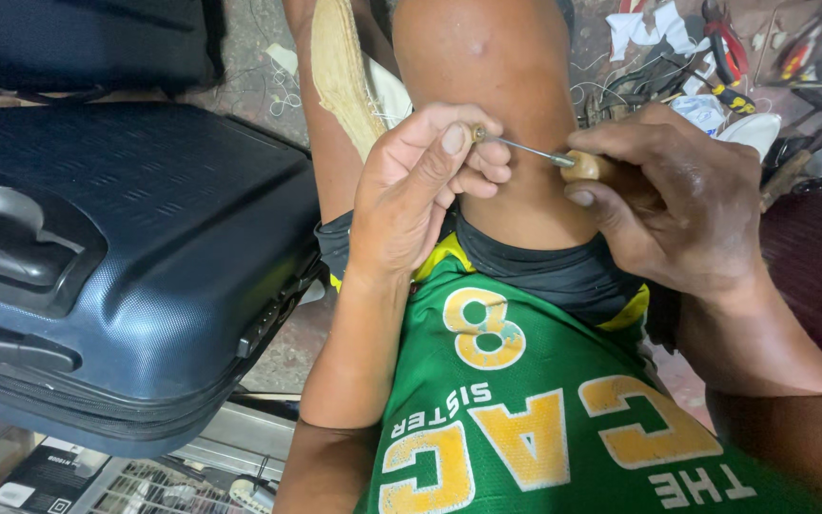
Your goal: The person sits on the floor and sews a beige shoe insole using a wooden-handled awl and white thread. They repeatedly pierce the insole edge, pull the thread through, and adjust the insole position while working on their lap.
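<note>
Above the knee, the right hand [677,205] grips a light, stiff awl [563,160] by its wooden handle, the safest hold; the left hand [420,186] pinches its slender, sharp metal tip beside a dark suitcase [126,257].

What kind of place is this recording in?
Probably a small repair stall for bags or shoes: the hands work an awl, a dark suitcase lies beside the person, and pliers and thread scraps litter the floor.
</note>
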